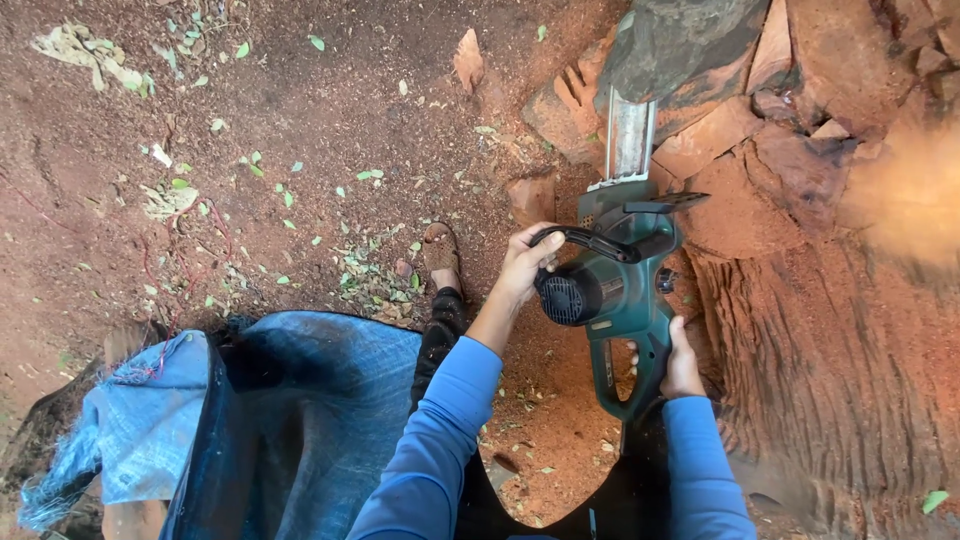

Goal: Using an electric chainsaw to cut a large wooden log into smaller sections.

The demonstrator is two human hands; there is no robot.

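I hold a dark green chainsaw [610,290] in both hands. My left hand [525,262] grips its black front handle, and my right hand [682,365] is closed around the rear handle. The saw's bar [630,140] points away from me and enters a large reddish log [830,330] that has been cut and carved, under a dark grey piece of bark [680,40]. A blur of sawdust [905,190] hangs at the right. Both my sleeves are blue.
A blue woven sack [300,420] lies open at the lower left. My sandalled foot [441,255] stands on red earth strewn with wood chips and green leaves [370,270]. Chunks of cut wood [530,195] lie near the log.
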